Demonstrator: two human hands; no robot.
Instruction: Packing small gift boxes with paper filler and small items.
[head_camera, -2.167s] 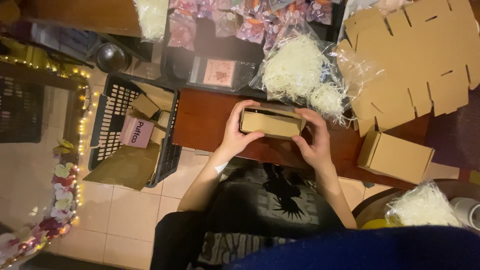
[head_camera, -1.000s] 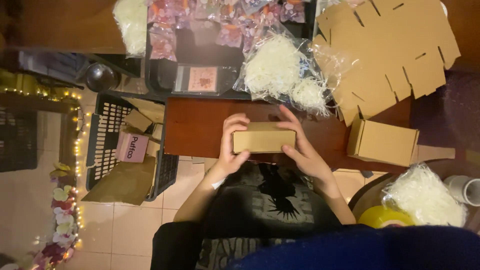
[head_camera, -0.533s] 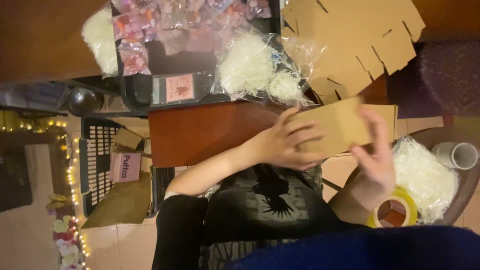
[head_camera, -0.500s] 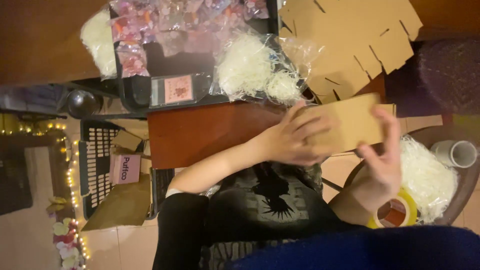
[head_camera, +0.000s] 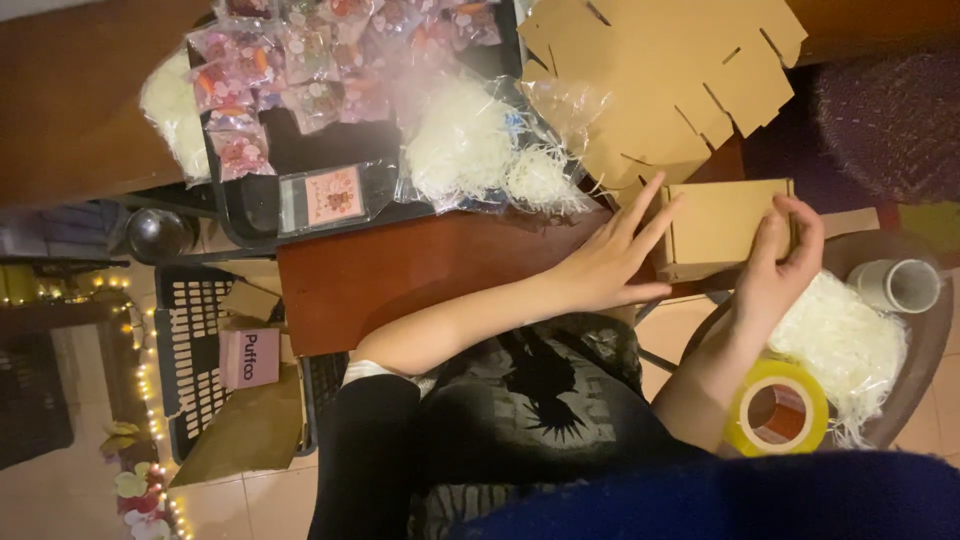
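Note:
A closed brown cardboard box (head_camera: 725, 225) is at the right end of the dark wooden table (head_camera: 420, 275). My right hand (head_camera: 780, 265) grips its right end with thumb and fingers curled around it. My left hand (head_camera: 610, 265) reaches across from the left. Its fingers are spread and lie against the box's left end and top. Whether the box rests on the table or on another box beneath it I cannot tell.
Flat die-cut cardboard sheets (head_camera: 660, 70) lie just beyond the box. Bags of white paper shred (head_camera: 470, 150) and a black tray (head_camera: 250, 200) of small packets sit behind. A yellow tape roll (head_camera: 780, 410) and loose shred (head_camera: 850, 340) are lower right. A black crate (head_camera: 195, 340) is on the floor at left.
The box has gone from the middle of the table to its right end, carried by both hands. My left fingers have spread out against it. The view has swung right.

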